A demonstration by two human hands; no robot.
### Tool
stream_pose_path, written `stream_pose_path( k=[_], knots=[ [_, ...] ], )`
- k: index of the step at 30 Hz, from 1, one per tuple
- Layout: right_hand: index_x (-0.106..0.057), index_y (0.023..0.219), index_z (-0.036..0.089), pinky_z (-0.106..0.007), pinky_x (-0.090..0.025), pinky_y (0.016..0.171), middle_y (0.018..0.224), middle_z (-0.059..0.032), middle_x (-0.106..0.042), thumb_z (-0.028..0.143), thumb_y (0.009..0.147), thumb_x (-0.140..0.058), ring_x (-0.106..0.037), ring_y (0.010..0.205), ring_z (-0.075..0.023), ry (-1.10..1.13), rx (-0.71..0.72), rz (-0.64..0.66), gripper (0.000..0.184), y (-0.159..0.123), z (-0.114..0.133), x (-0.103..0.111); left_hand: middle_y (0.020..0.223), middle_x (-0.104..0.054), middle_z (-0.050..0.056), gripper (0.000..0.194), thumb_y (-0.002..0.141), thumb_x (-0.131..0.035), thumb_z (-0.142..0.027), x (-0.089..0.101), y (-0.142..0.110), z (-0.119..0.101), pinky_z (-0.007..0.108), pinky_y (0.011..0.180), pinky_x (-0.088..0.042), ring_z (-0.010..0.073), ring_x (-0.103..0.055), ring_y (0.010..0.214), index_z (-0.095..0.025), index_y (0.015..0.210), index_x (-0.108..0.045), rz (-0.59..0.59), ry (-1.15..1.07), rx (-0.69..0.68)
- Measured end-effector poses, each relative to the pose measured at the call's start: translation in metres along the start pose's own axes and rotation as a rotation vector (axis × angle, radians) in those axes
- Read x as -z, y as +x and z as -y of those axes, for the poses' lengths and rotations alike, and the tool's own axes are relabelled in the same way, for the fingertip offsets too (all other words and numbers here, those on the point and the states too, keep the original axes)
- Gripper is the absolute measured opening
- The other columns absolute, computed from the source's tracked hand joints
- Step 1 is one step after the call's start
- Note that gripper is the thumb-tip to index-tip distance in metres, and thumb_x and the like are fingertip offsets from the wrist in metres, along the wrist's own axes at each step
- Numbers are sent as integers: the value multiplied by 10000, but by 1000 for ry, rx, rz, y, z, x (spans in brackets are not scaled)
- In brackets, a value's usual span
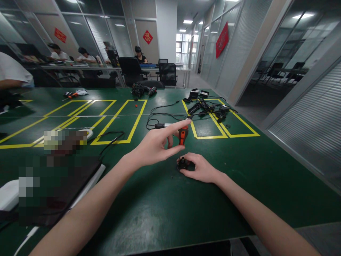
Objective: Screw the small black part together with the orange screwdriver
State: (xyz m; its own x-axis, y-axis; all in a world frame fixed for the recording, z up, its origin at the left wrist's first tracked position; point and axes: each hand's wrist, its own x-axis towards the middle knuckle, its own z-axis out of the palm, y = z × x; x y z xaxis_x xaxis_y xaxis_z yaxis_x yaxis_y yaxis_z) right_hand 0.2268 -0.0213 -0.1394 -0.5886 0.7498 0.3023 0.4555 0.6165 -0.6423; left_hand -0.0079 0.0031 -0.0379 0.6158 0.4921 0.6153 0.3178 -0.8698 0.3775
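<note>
My left hand (157,144) grips a short screwdriver (183,136) with an orange and black handle. The index finger reaches over the top of the handle, and the thumb lies along its lower side. The shaft points down toward a small black part (183,164) on the green table; whether the tip sits in a screw is too small to tell. Around that part the fingers of my right hand (199,167) are closed, keeping it against the tabletop. A tiny dark piece, perhaps a screw (172,177), lies just left of it.
Black device parts and cables (204,108) are heaped at the back right. A dark-handled tool with a cord (161,126) lies behind my left hand. Farther back is a power drill (152,91). A dark bag-like item (77,185), partly blurred, occupies the left. People sit beyond the table (149,213).
</note>
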Motion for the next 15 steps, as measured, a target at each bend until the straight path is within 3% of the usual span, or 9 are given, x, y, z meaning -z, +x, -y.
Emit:
stream_pose_path(
  k=[3,8,11,15],
  knots=[
    [-708,1111,174,-350,-558,822,1044,-87,-758,230,869,-748,-703,907,-223,2,-12,8,252,0,1,0,1144,-752,28,725,893,-777,-301,1,0,0,169,572,-487,74,-637,659,-291,1546,-461,-3,16,-11],
    [-711,1094,188,-358,-557,838,1033,-78,-762,217,858,-753,-706,922,-230,-11,0,-2,241,0,1,0,1121,-757,32,706,901,-698,-183,1,0,-1,163,568,-486,74,-639,651,-272,1556,-451,0,-31,-10],
    [-709,1099,186,-364,-561,842,1042,-83,-766,220,858,-753,-711,921,-232,-8,-4,-4,247,0,1,0,1075,-765,26,676,919,-741,-273,2,0,0,166,566,-488,59,-587,584,-281,1542,-481,4,0,-9],
    [-709,1103,186,-353,-561,824,1031,-80,-763,218,862,-748,-708,904,-226,-3,-8,-2,246,0,2,1,1145,-756,47,691,915,-711,-261,3,1,-2,159,557,-503,115,-694,761,-285,1558,-460,26,-35,-5]
  ],
)
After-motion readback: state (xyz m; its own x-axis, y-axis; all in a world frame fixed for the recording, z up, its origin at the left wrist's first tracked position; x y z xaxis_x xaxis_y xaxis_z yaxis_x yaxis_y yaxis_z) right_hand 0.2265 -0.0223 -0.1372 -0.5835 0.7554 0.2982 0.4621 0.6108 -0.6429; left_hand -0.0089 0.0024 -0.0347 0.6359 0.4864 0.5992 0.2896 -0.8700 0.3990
